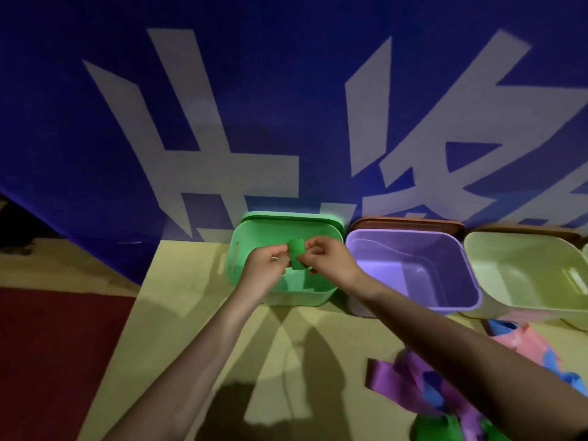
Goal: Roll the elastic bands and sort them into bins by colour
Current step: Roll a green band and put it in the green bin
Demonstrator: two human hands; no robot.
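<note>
Pinching from either side, the left hand (265,265) and right hand (329,261) held a rolled green elastic band (296,256) between curled fingertips, directly above the green bin (241,249); the purple bin (413,268) stood just right of it.

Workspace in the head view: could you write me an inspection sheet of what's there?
Surface: yellowish mat; dark red floor to its left.
Job's things: green roll held over the green bin; purple bin beside it holds nothing visible; pale bin further right.
Clutter: loose bands, purple, blue, pink and green, heaped at lower right.
Hands: left hand and right hand both pinch the roll.
Cables: nothing seen.
Surroundings: blue banner with large white characters behind the bins; brown lids stand behind the purple and pale bins.
</note>
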